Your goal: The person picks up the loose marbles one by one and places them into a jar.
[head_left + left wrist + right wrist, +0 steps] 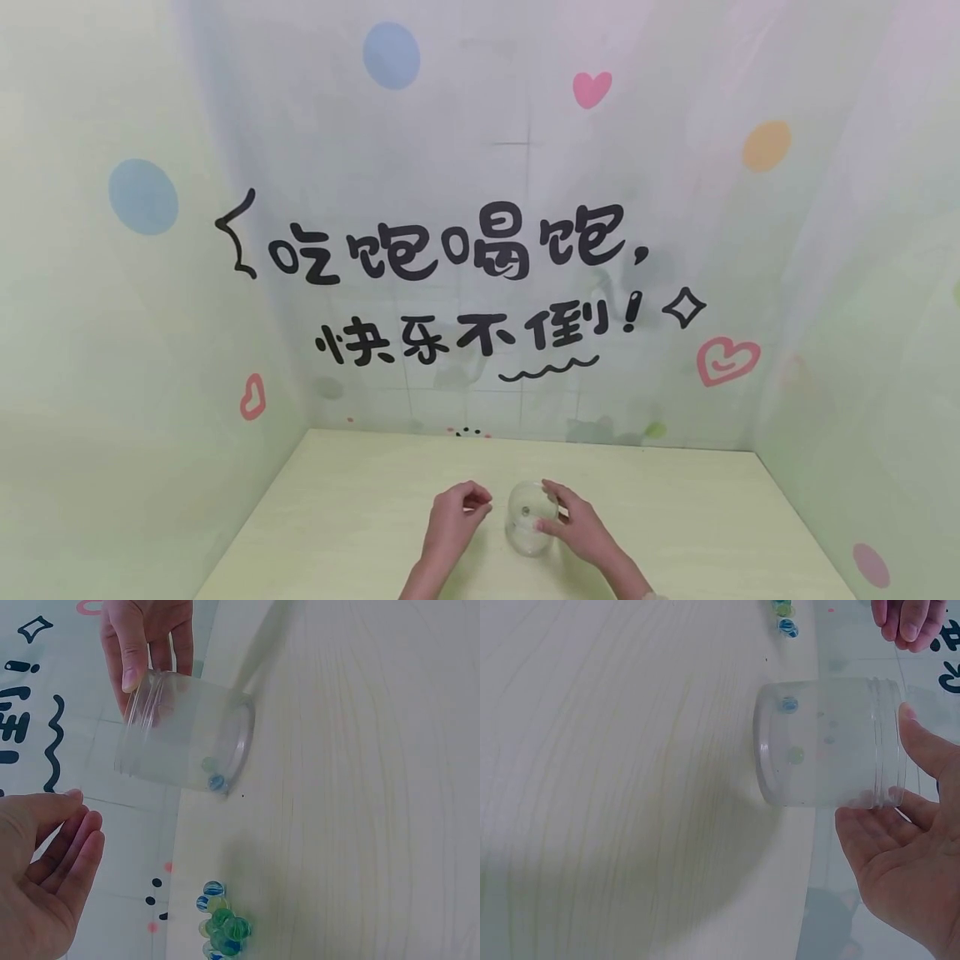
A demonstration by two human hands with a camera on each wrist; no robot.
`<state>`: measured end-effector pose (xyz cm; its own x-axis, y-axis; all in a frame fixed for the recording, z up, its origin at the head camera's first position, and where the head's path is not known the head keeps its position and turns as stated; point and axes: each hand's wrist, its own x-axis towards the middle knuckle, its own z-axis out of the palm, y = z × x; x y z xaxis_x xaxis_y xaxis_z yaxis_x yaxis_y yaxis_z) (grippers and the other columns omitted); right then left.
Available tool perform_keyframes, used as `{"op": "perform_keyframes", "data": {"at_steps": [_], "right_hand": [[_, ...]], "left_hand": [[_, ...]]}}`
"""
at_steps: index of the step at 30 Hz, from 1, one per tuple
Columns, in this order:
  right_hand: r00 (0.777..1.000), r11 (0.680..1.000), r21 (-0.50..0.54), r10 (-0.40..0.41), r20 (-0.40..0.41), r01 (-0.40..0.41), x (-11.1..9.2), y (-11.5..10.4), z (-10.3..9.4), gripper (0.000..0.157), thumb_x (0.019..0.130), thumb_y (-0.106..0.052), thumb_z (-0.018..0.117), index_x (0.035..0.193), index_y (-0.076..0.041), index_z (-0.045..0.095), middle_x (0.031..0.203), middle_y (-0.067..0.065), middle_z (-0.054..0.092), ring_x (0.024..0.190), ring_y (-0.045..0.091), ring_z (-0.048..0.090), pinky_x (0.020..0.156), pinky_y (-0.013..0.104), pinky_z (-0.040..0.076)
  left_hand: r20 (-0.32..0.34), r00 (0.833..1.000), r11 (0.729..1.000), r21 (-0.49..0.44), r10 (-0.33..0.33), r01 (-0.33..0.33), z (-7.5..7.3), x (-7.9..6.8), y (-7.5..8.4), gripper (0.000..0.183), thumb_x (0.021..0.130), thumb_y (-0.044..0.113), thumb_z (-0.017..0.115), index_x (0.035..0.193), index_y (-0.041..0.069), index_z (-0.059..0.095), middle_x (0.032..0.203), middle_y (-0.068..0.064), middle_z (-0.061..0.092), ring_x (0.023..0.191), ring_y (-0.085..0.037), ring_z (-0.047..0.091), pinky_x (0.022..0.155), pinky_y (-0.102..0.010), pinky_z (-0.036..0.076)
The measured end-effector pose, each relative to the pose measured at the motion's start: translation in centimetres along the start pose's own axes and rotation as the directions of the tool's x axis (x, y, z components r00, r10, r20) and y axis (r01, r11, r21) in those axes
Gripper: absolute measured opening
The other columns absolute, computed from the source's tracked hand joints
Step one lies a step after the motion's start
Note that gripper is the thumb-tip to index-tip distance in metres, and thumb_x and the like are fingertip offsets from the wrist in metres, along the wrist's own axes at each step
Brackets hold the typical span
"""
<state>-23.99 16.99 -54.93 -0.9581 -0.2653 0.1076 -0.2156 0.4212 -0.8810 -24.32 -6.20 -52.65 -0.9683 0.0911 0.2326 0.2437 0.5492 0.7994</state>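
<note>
My right hand (581,525) grips a clear jar (531,533) near its threaded mouth, thumb on one side and fingers on the other. In the left wrist view a blue marble (217,782) and a green marble (208,763) lie inside, at the jar's base. My left hand (52,874) hovers beside the jar, fingers loosely bent and thumb close to the fingertips, with nothing visible between them. On the table near this hand sits a cluster of blue, green and yellowish marbles (223,926).
The pale wood-grain table (337,517) meets a wall (450,408) of printed sheeting behind, with black lettering, dots and hearts. Side walls of similar sheeting (97,375) stand to the left and right.
</note>
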Motion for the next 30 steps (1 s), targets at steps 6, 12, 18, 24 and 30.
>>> {"op": "perform_keyframes", "data": {"at_steps": [6, 12, 18, 24, 30], "right_hand": [[1.000, 1.000, 0.017, 0.001, 0.004, -0.001, -0.1, 0.0, -0.1, 0.071, 0.089, -0.021, 0.074, 0.144, 0.009, 0.041, 0.145, 0.036, 0.044, 0.134, 0.055, 0.041, 0.104, 0.057, 0.048], [1.000, 1.000, 0.025, 0.012, 0.012, -0.012, -0.2, -0.1, -0.1, 0.070, 0.090, -0.021, 0.074, 0.144, 0.008, 0.040, 0.145, 0.035, 0.044, 0.134, 0.054, 0.042, 0.104, 0.057, 0.048], [1.000, 1.000, 0.029, 0.003, 0.008, -0.004, -0.1, -0.2, -0.2, 0.072, 0.089, -0.022, 0.075, 0.144, 0.009, 0.040, 0.144, 0.035, 0.045, 0.134, 0.054, 0.042, 0.104, 0.058, 0.048], [1.000, 1.000, 0.031, 0.008, 0.008, -0.008, -0.1, -0.2, -0.2, 0.070, 0.089, -0.018, 0.074, 0.144, 0.009, 0.040, 0.144, 0.035, 0.045, 0.134, 0.054, 0.042, 0.104, 0.058, 0.048], [1.000, 1.000, 0.019, 0.008, 0.009, -0.008, -0.1, -0.2, -0.1, 0.070, 0.089, -0.019, 0.074, 0.144, 0.009, 0.040, 0.144, 0.035, 0.045, 0.134, 0.055, 0.041, 0.105, 0.059, 0.047]], "left_hand": [[0.003, 1.000, 1.000, 0.006, -0.004, 0.004, -0.2, -0.2, -0.5, 0.008, 0.084, 0.003, 0.075, 0.088, 0.008, 0.071, 0.084, 0.000, 0.071, 0.076, -0.007, 0.065, 0.067, -0.014, 0.056], [-0.001, 1.000, 1.000, 0.003, -0.015, 0.015, -0.5, -0.4, -0.8, 0.007, 0.084, 0.002, 0.075, 0.088, 0.007, 0.071, 0.083, 0.001, 0.071, 0.076, -0.008, 0.065, 0.067, -0.015, 0.056], [0.000, 1.000, 1.000, -0.006, -0.021, 0.021, -0.8, -0.5, -1.4, 0.006, 0.085, 0.003, 0.074, 0.090, 0.005, 0.071, 0.083, 0.000, 0.071, 0.077, -0.008, 0.066, 0.066, -0.015, 0.056], [-0.016, 1.000, 1.000, 0.005, -0.016, 0.016, -1.2, -0.7, -1.9, 0.008, 0.084, 0.003, 0.075, 0.090, 0.005, 0.071, 0.084, -0.001, 0.072, 0.077, -0.007, 0.066, 0.068, -0.014, 0.057], [-0.026, 1.000, 1.000, 0.004, -0.013, 0.013, -1.7, -0.9, -2.5, 0.009, 0.083, 0.002, 0.075, 0.090, 0.006, 0.071, 0.084, -0.002, 0.073, 0.077, -0.007, 0.067, 0.069, -0.016, 0.058]]}}
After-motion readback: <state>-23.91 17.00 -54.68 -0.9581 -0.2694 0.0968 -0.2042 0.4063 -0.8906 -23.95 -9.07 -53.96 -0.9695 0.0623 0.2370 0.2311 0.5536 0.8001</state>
